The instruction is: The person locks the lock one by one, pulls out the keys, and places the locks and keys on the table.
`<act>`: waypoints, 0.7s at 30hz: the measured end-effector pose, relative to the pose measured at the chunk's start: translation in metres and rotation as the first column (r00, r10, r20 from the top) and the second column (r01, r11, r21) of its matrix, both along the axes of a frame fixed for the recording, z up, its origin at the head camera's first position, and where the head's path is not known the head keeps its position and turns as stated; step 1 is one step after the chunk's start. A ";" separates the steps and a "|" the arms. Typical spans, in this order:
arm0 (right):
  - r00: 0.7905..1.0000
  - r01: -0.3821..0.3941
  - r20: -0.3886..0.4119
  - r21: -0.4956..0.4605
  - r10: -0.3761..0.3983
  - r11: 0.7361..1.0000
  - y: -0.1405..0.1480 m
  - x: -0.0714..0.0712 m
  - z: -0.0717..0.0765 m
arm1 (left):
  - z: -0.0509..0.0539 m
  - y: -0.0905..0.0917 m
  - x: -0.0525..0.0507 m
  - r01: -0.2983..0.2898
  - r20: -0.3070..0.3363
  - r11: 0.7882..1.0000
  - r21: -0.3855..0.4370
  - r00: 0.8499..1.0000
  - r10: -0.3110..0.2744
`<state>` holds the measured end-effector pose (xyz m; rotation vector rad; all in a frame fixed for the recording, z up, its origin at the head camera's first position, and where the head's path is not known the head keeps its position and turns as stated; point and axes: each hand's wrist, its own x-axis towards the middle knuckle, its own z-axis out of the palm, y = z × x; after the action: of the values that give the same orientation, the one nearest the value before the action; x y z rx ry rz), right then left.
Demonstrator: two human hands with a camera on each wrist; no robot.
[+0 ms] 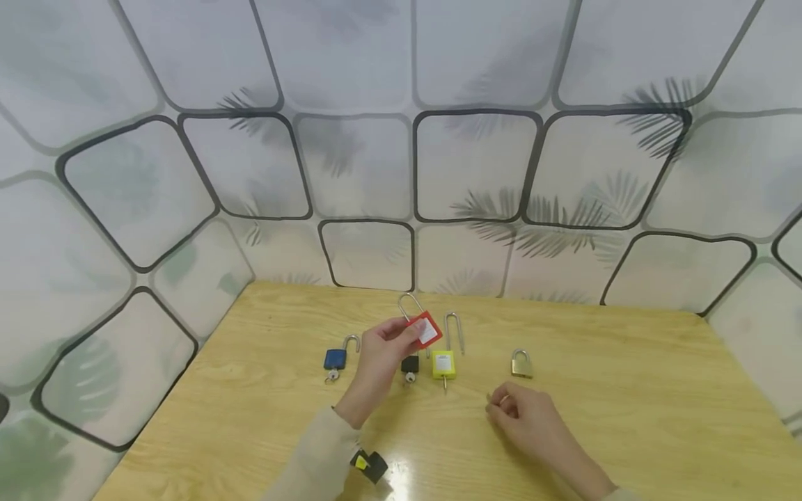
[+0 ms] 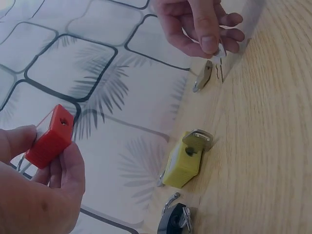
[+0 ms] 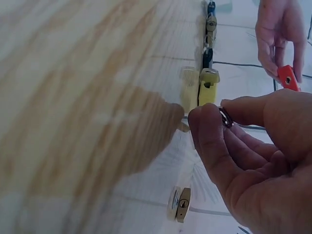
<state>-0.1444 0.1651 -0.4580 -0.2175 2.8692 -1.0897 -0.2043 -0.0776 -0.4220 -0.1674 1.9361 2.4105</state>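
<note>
My left hand (image 1: 382, 358) grips a red padlock (image 1: 429, 331) with a white label, raised above the table. Its long shackle points up, and the left wrist view shows the keyhole in its underside. Lower and to the right, my right hand (image 1: 529, 421) pinches small keys (image 2: 221, 62) between thumb and fingers; two thin blades stick out below. On the table between the hands lies a yellow padlock (image 1: 443, 364), its shackle released and a key in it. A black padlock (image 1: 410, 364) with keys lies partly behind the left hand. A brass padlock (image 1: 521, 364) sits beyond the right hand.
A blue padlock (image 1: 335, 359) with an open shackle and keys lies left of the left hand. Near the left forearm is a black item with a yellow part (image 1: 370, 465). Patterned wall covering (image 1: 476, 167) rises behind the wooden table (image 1: 658, 390).
</note>
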 end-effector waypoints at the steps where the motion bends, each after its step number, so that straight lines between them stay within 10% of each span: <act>1: 1.000 0.000 -0.008 0.009 0.000 1.000 -0.001 0.000 -0.001 | -0.001 0.000 0.000 0.003 0.001 1.000 0.006 1.000 -0.003; 21: 0.990 -0.117 -0.077 0.052 0.120 0.992 -0.009 -0.006 -0.006 | -0.008 0.007 0.005 0.066 0.032 0.998 -0.003 0.997 -0.066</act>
<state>-0.1508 0.1564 -0.4644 -0.4321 2.9038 -1.0138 -0.1995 -0.0705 -0.4298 -0.1390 1.9027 2.3480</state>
